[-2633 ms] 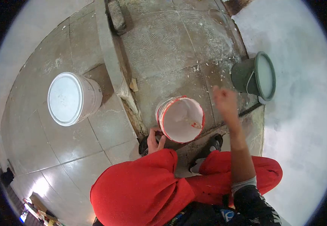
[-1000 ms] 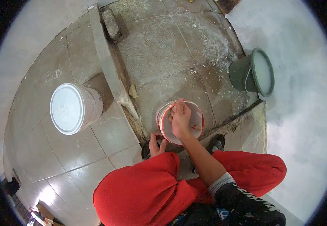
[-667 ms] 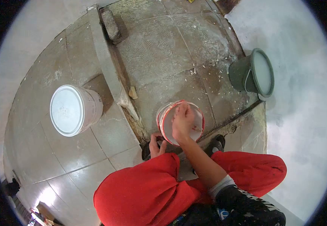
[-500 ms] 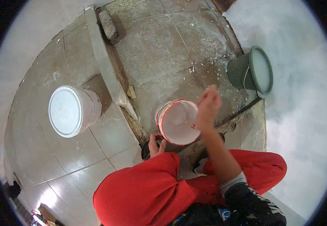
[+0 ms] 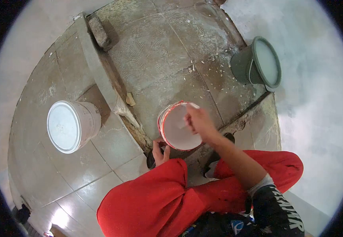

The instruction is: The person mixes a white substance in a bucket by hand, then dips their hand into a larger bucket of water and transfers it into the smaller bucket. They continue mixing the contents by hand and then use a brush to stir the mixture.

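Note:
A white bucket with a red-smeared rim point(image 5: 162, 125) stands on the floor in front of my knees, with pale material inside. My right hand point(image 5: 198, 122) is over its right side, fingers curled round something I cannot make out; the hand is slightly blurred. At the bucket's lower left, my left hand point(image 5: 160, 152) rests close against its outer wall, with thumb and fingers apart and nothing visible between them.
A lidded white bucket point(image 5: 64, 126) stands at the left. At the right, a green bucket point(image 5: 242, 66) holds cloudy liquid. A raised ledge point(image 5: 97, 69) crosses the floor, with a stone block point(image 5: 99, 32) beside it. Pale chips lie scattered on the tiles.
My right hand has moved left and down, from the bucket's right edge to over its opening. My left hand remains beside the bucket. The whole view has shifted slightly.

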`<action>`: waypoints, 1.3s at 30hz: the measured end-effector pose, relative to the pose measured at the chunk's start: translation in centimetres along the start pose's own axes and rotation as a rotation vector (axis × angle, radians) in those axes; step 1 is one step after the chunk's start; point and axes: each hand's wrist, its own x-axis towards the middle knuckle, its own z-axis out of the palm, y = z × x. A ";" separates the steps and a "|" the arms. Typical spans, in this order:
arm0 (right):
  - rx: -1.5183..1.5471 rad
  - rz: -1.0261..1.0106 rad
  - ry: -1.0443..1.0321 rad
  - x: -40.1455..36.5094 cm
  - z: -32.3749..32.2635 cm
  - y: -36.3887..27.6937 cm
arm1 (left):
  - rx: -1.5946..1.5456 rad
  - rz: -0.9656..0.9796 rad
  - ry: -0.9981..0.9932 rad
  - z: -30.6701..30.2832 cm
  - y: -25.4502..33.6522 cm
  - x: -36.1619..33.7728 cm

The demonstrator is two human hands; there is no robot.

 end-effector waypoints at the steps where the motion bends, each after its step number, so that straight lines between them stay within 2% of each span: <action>1: 0.135 0.077 -0.055 -0.3 1.2 0.1 | -0.019 -0.012 0.017 0.0 0.0 0.0; 5: 0.322 0.152 -0.022 1.8 3.5 0.8 | 0.019 -0.077 -0.040 -0.2 1.6 0.3; 10: 0.519 -0.021 -0.035 4.7 3.9 2.7 | -0.047 -0.044 -0.024 -0.1 1.3 0.5; 14: 0.551 -0.029 0.090 4.3 5.9 1.8 | -0.074 -0.055 -0.004 -0.1 0.7 0.1; 16: 0.495 -0.217 0.224 4.7 6.8 2.4 | -0.075 -0.064 0.006 0.0 0.9 0.3; 19: 0.512 -0.248 0.132 4.8 6.3 3.6 | -0.059 -0.071 0.002 0.0 1.2 0.3; 23: 0.566 -0.281 0.159 5.7 6.9 4.7 | -0.081 -0.066 0.014 0.0 1.2 0.2; 25: 0.470 -0.425 0.172 6.2 6.9 5.3 | -0.060 -0.066 -0.007 -0.1 1.1 0.4; 28: 0.443 -0.417 0.274 6.3 7.5 5.3 | 0.025 -0.076 -0.007 -0.1 2.2 0.4; 35: 0.517 -0.433 0.287 5.2 8.1 4.4 | 0.029 -0.115 0.013 0.0 1.9 0.2; 37: 0.779 -0.280 0.175 3.3 7.6 2.5 | -0.008 -0.111 -0.006 -0.3 1.3 0.3; 38: 0.772 -0.279 0.168 2.3 7.0 1.2 | -0.010 -0.111 0.004 -0.5 1.1 0.2; 39: 0.704 -0.261 0.269 1.1 5.9 -0.7 | -0.009 -0.101 -0.005 -0.5 1.2 0.3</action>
